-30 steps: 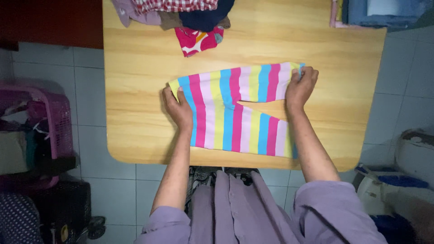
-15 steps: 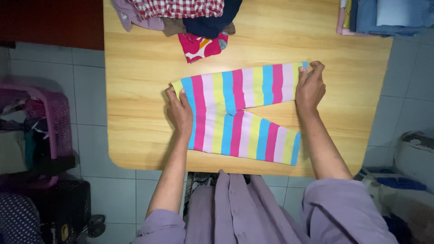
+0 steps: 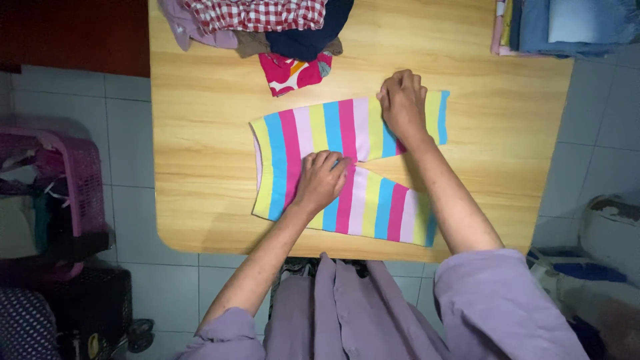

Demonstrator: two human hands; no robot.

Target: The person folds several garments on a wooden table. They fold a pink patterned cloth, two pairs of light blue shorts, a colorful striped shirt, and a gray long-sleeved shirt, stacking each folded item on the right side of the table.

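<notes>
Small striped knit leggings point(image 3: 313, 133) — pink, blue, yellow, lilac — lie flat, centred on the pale wooden table point(image 3: 200, 153). Left hand point(image 3: 321, 180), palm down at the crotch, pins them. Right hand point(image 3: 402, 100) — fingers curled, grasping the upper leg's fabric.

Centre frame, the striped leggings point(image 3: 313, 143) are showing pink, blue, yellow and lilac bands on a pale wood table point(image 3: 200, 133); upper middle, a red-and-white checked cloth point(image 3: 257, 12) is lying above a pink floral piece point(image 3: 291, 72), purple sleeves point(image 3: 500, 307) below
</notes>
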